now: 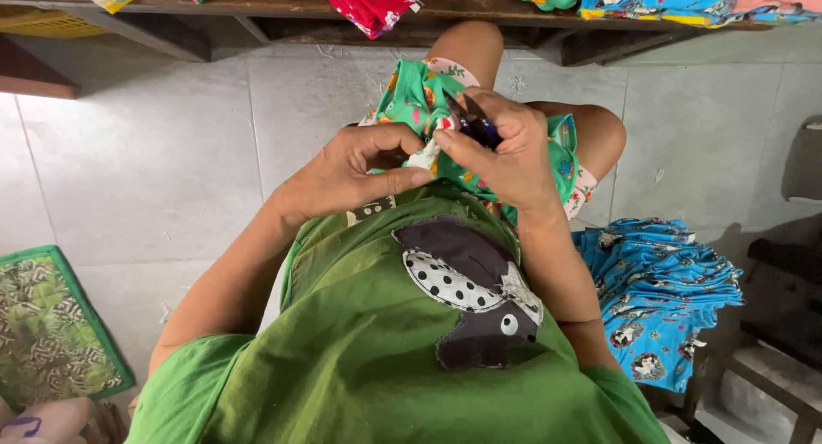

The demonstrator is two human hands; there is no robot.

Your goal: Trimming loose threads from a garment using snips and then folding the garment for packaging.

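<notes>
Left hand point(355, 174): fingers pinch the green printed garment point(419, 101) taut on the lap.
Right hand point(505, 148): fingers closed around small thread snips point(469, 121), blades near the pinched edge.

One camera sits on the person's head and looks steeply down the front of the green shirt point(385, 358). It is close to the chest. Beyond the shirt lie the knees and the tiled floor point(154, 153); the wooden table point(257, 3) edge crosses the top, farthest away.
</notes>
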